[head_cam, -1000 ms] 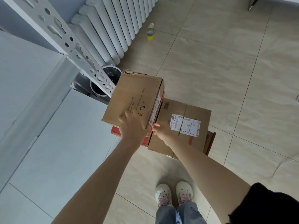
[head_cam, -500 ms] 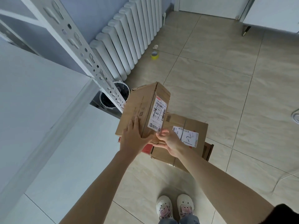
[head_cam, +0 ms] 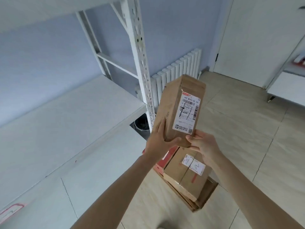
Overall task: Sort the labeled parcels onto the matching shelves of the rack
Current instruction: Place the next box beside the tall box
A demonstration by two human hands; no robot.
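Between both hands sits a tall brown cardboard parcel (head_cam: 179, 109), held up on end and tipped a bit to the right. Left hand (head_cam: 159, 142) grips its lower left side, fingers up the plain face and thumb wrapped under the bottom corner; right hand (head_cam: 202, 146) holds the lower right corner. It's got a white shipping label (head_cam: 187, 113) with barcodes and a black handwritten scrawl I can't read. Below the hands, a stack of boxes (head_cam: 186, 176) sits on the floor, the top one marked "1-2". Left of the left hand is the white rack (head_cam: 142, 63) with its shelves.
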